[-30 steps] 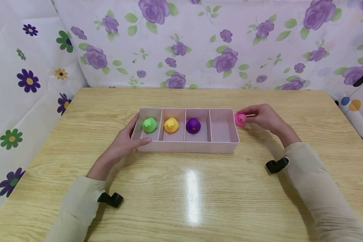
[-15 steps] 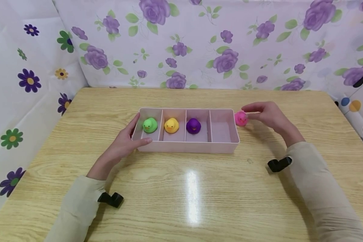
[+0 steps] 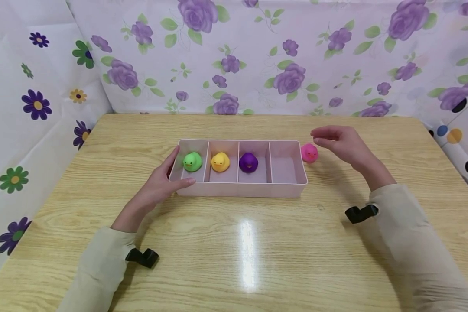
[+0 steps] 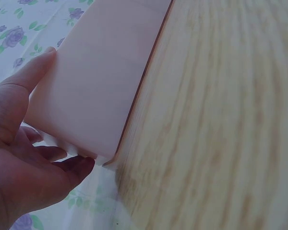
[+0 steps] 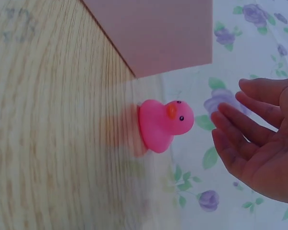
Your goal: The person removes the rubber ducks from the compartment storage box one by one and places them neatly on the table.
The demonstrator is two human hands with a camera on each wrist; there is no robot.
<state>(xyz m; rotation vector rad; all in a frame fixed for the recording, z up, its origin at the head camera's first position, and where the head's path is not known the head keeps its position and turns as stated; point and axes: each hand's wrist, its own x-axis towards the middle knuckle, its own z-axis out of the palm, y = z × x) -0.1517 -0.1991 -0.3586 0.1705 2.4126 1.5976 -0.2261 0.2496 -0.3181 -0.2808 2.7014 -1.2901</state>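
Observation:
A long pale pink box point(image 3: 242, 190) with compartments stands on the table. From left to right it holds a green rubber duck point(image 3: 193, 161), a yellow rubber duck point(image 3: 220, 162) and a purple rubber duck point(image 3: 248, 162); the rightmost compartment holds nothing. My left hand point(image 3: 161, 184) grips the box's left end, thumb over the front and fingers around the end, as the left wrist view shows too. A pink rubber duck point(image 3: 310, 153) sits upright on the table just outside the box's right end. Above and right of this duck, my right hand point(image 3: 343, 145) holds nothing, its fingers apart from it point(image 5: 261, 139).
The wooden table point(image 3: 203, 251) runs back to a flower-printed sheet point(image 3: 249, 56) behind it. Similar printed sheets hang at the left and right sides. Each sleeve carries a black wrist camera point(image 3: 142, 258).
My right hand has let go of the pink rubber duck and risen up and to the right. The duck stays beside the box. My left hand has kept its place.

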